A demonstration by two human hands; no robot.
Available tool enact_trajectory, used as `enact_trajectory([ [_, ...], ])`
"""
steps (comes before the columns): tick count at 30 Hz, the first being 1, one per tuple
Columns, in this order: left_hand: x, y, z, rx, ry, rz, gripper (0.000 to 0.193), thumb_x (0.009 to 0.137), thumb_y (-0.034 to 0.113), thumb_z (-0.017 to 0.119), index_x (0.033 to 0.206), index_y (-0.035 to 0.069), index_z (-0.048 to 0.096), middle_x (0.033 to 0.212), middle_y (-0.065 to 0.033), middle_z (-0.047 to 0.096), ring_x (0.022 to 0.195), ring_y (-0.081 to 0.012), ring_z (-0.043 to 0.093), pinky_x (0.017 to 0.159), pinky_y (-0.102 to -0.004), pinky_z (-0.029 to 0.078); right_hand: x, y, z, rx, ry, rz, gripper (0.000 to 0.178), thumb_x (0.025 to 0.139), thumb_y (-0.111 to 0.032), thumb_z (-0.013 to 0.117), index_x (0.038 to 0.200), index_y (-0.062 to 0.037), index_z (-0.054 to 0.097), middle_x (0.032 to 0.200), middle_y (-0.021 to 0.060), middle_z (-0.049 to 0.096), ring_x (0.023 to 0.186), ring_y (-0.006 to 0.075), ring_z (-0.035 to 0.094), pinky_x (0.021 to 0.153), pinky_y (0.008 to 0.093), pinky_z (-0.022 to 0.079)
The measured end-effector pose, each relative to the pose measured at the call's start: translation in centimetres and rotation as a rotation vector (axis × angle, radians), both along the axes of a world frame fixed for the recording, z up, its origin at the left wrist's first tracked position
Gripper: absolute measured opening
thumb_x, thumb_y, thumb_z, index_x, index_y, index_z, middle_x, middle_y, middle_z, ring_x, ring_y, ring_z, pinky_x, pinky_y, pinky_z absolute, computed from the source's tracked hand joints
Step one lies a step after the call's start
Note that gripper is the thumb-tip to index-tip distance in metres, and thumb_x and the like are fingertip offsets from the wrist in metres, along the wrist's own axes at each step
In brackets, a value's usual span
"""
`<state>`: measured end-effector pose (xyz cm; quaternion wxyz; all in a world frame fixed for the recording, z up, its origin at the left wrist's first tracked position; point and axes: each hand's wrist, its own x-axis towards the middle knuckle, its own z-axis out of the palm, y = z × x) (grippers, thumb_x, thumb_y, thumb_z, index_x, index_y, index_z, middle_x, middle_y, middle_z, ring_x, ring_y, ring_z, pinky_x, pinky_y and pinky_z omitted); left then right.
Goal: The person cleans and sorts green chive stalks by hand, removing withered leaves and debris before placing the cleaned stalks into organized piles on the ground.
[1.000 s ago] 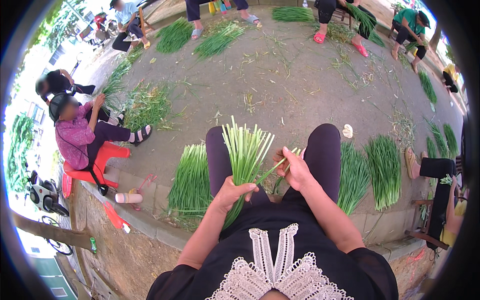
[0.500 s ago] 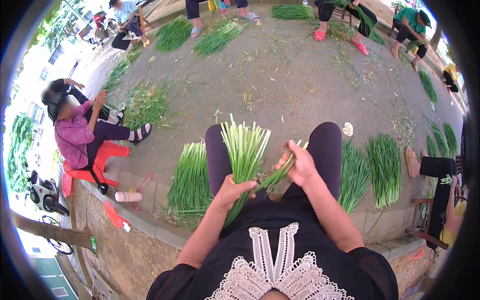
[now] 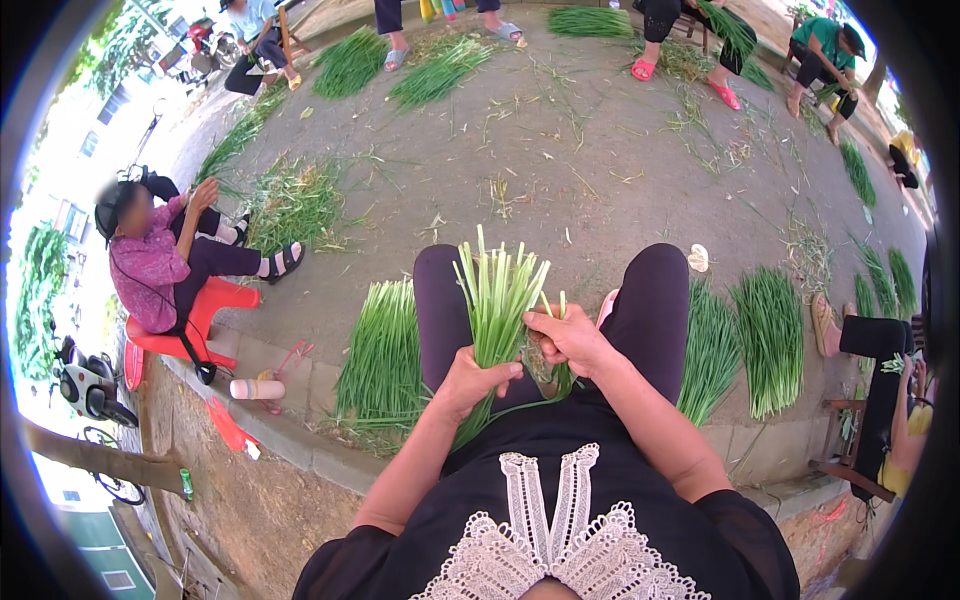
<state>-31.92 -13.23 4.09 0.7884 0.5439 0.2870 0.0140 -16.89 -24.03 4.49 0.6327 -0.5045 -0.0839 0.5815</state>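
My left hand (image 3: 470,385) is closed round a thick bunch of garlic chives (image 3: 498,305), pale stem ends up and green leaves hanging down over my lap. Just right of it, my right hand (image 3: 572,342) pinches a few loose chive stalks (image 3: 562,380), its fingertips close to the bunch. Whether those fingertips touch the bunch I cannot tell. Both hands are above my lap, between my knees. Beside my left leg lies a pile of chives (image 3: 378,350); to the right of my other leg are two more, a nearer pile (image 3: 710,345) and a farther pile (image 3: 768,340).
At the left, a person in a pink top (image 3: 150,265) sits on a red plastic stool (image 3: 205,322) by a chive heap (image 3: 295,205). A pinkish bottle (image 3: 257,391) lies on the kerb (image 3: 310,455). Other people sit around the paved ground (image 3: 500,150), with more chives and scattered trimmings.
My right hand has moved left and up to the bunch, bringing its few stalks along. The bunch in my left hand has shifted slightly right.
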Motion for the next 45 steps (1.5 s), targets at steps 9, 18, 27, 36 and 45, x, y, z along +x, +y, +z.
enact_trajectory([
  [9,-0.1,-0.2,-0.8,0.032,0.003,0.01,0.022,0.075,0.008,0.065,0.094,-0.002,0.057,0.08,-0.0111,0.062,0.052,-0.0104,0.051,0.046,-0.0218,0.042,-0.1,-0.4,-0.7,0.014,-0.082,0.027,0.023,0.086,-0.018,0.052,0.067,-0.0043,0.051,0.048,-0.0013,0.041,0.037,0.0053,0.03,0.035,0.0228,0.022],
  [18,-0.3,0.1,-0.5,-0.072,-0.037,0.157,0.023,0.077,0.008,0.064,0.096,-0.001,0.056,0.081,-0.0109,0.063,0.052,-0.0111,0.052,0.046,-0.0226,0.043,-0.4,-1.3,-1.7,0.023,-0.137,0.027,0.022,0.089,-0.021,0.049,0.074,-0.0044,0.053,0.051,-0.0015,0.043,0.04,0.0053,0.033,0.038,0.0223,0.026],
  [27,-0.1,-0.1,-0.4,-0.05,-0.034,0.152,0.019,0.075,0.005,0.066,0.091,-0.001,0.058,0.077,-0.0088,0.063,0.049,-0.01,0.051,0.043,-0.0223,0.041,-0.3,-1.4,-2.1,0.013,-0.29,0.061,0.029,0.09,-0.021,0.048,0.065,-0.0064,0.047,0.053,-0.0039,0.04,0.044,0.0047,0.034,0.039,0.0228,0.026],
  [36,0.0,-0.2,-0.1,-0.045,-0.022,0.139,0.018,0.075,0.005,0.066,0.09,-0.001,0.058,0.077,-0.0082,0.062,0.05,-0.0096,0.051,0.045,-0.0219,0.042,0.9,-1.8,-1.3,-0.026,-0.246,0.0,0.024,0.085,-0.018,0.051,0.064,-0.0063,0.05,0.054,-0.0014,0.046,0.042,0.0059,0.039,0.039,0.0209,0.03],
  [45,-0.3,0.1,-0.1,-0.084,-0.031,0.153,0.018,0.075,0.004,0.064,0.09,-0.002,0.058,0.078,-0.0105,0.062,0.05,-0.0109,0.05,0.047,-0.0232,0.042,6.0,-3.4,-2.2,-0.008,-0.023,-0.64,0.006,0.084,-0.011,0.051,0.087,-0.0059,0.051,0.072,0.0023,0.051,0.044,0.0046,0.043,0.033,0.0194,0.029],
])
